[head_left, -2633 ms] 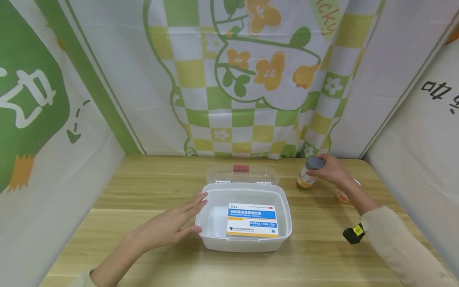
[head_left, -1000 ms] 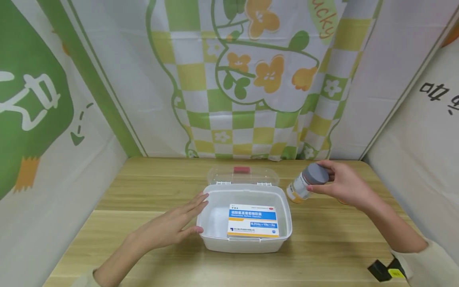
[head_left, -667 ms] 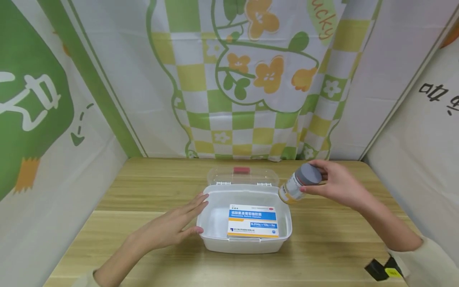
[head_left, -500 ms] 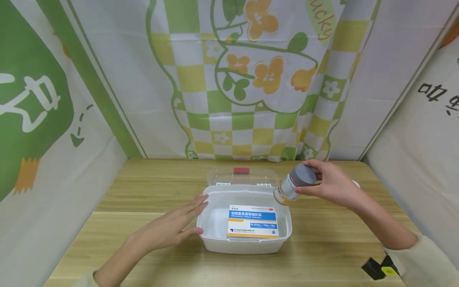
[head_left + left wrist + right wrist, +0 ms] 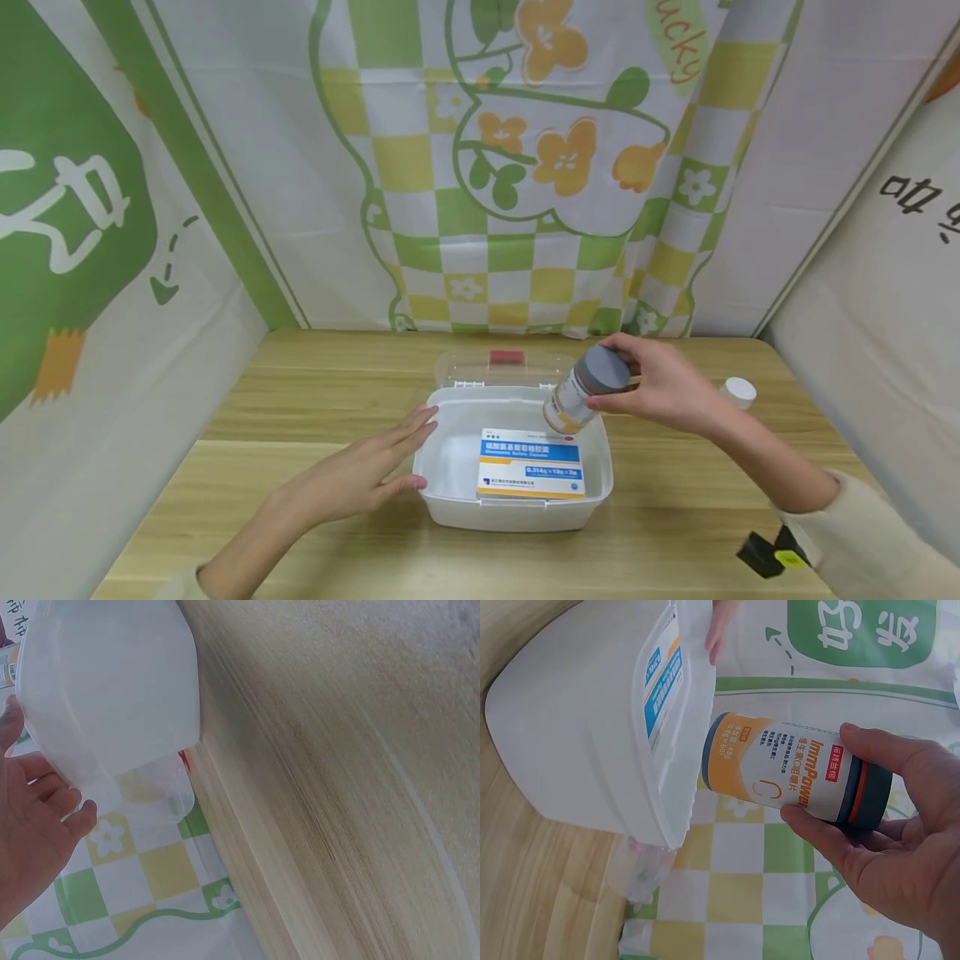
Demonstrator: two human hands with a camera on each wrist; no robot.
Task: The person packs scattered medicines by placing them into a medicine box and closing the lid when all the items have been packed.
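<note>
A white plastic box [image 5: 517, 514] stands on the wooden table with its clear lid [image 5: 465, 368] folded open at the back. Inside it, toward the right, lies a blue-and-white medicine carton [image 5: 531, 467]. My right hand [image 5: 667, 387] grips a vitamin bottle [image 5: 780, 761] near its dark grey cap, thumb on one side and fingers on the other. Tilted, the bottle is over the box's back right rim in the head view. My left hand [image 5: 352, 467] rests its fingertips against the box's left rim, fingers fairly straight; the left wrist view shows them loosely bent beside the wall.
A bottle with a white cap [image 5: 738, 392] stands at the table's right, partly behind the right forearm. A black wrist camera [image 5: 761, 554] hangs by the right sleeve. Patterned curtain [image 5: 487, 250] and fabric walls close off the table's back and sides.
The right hand has lifted the vitamin bottle from the table's back right and carried it left, tilting it, to above the box's right part. The left hand stays at the rim.
</note>
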